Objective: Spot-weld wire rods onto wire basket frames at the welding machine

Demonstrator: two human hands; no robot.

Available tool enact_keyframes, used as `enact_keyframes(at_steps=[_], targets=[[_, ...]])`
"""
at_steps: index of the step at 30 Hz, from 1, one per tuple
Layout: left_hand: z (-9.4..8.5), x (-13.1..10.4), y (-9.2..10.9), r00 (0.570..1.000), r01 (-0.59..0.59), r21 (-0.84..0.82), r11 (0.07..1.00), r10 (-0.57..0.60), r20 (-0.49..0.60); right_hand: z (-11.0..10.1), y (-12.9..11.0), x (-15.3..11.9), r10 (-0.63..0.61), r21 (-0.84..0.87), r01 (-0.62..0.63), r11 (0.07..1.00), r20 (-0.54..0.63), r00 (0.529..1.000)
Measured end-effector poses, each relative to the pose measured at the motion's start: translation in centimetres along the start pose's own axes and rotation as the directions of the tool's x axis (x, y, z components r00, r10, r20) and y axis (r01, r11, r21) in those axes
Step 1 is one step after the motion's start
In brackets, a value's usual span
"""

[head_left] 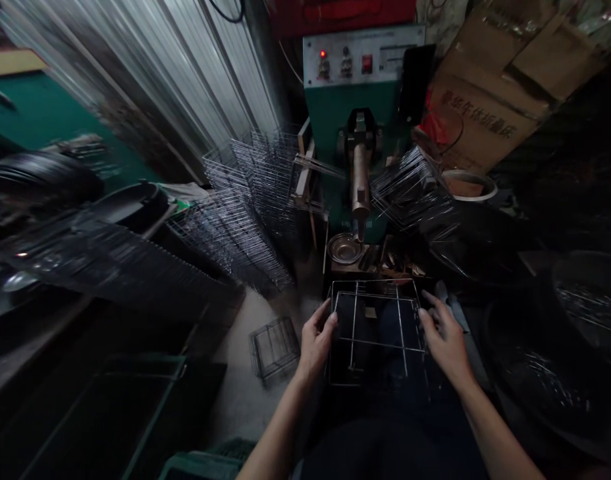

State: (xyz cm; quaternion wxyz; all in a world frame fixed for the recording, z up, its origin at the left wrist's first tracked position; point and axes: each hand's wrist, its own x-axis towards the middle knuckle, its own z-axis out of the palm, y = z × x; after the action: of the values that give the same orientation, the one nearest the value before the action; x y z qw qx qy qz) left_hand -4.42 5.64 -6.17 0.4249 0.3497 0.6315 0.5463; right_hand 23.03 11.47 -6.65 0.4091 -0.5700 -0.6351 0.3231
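Note:
In front of my body I hold a rectangular wire frame (375, 343) with thin crossing bars, roughly level, by its two sides. My left hand (314, 343) is closed on its left edge, with the thumb on top. At the right edge my right hand (446, 343) grips the frame between thumb and fingers, the index finger stretched along the far corner. Beyond the frame stands a green welding machine (325, 147) with a copper-coloured electrode arm (360, 183) pointing down. A small round metal dish (345, 248) sits beneath that arm.
Stacked wire grids (245, 220) lean to the left of the machine. Another wire frame (274, 350) lies on the floor. More bent wire frames (410, 183) hang right of the electrode. Dark tubs (540, 380) with wire parts stand at right, below a cardboard box (490, 113).

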Motion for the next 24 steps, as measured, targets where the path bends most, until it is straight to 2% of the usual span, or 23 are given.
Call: enact_keyframes(at_steps=[3,6,8,11,14,18,21,24], targets=[[0.0,0.4,0.2,1.0,-0.027,0.019,0.999,0.027,0.004,-0.1,-0.4,0.2,-0.071,-0.068,0.072,0.995,0.024,0.997],[0.2,-0.2,0.2,0.997,-0.077,0.115,0.99,0.074,0.023,-0.3,-0.6,0.0,-0.132,-0.114,0.132,0.985,0.006,0.991],[0.2,-0.7,0.3,0.994,-0.102,0.183,0.978,0.092,0.061,-0.6,-0.3,-0.2,-0.131,-0.136,0.129,0.982,-0.002,0.991],[-0.1,-1.0,0.2,0.991,-0.118,0.268,0.956,0.095,0.098,-0.9,0.5,-0.5,-0.101,-0.147,0.109,0.983,0.062,0.993],[-0.5,-0.7,-0.3,0.989,-0.122,0.351,0.928,0.086,0.117,-1.1,1.4,-0.9,-0.098,-0.147,0.117,0.982,0.131,0.987],[-1.0,-0.2,-0.7,0.975,-0.176,0.413,0.894,0.101,0.196,-1.2,2.2,-1.0,-0.088,-0.117,0.11,0.987,0.176,0.98],[-1.3,0.1,-0.4,0.951,-0.255,0.503,0.826,0.121,0.284,-1.4,2.8,-0.8,-0.063,-0.092,0.085,0.992,0.216,0.974],[-1.4,-0.1,0.0,0.936,-0.298,0.633,0.715,0.087,0.342,-1.7,3.1,-1.0,-0.069,-0.109,0.097,0.989,0.231,0.971]])
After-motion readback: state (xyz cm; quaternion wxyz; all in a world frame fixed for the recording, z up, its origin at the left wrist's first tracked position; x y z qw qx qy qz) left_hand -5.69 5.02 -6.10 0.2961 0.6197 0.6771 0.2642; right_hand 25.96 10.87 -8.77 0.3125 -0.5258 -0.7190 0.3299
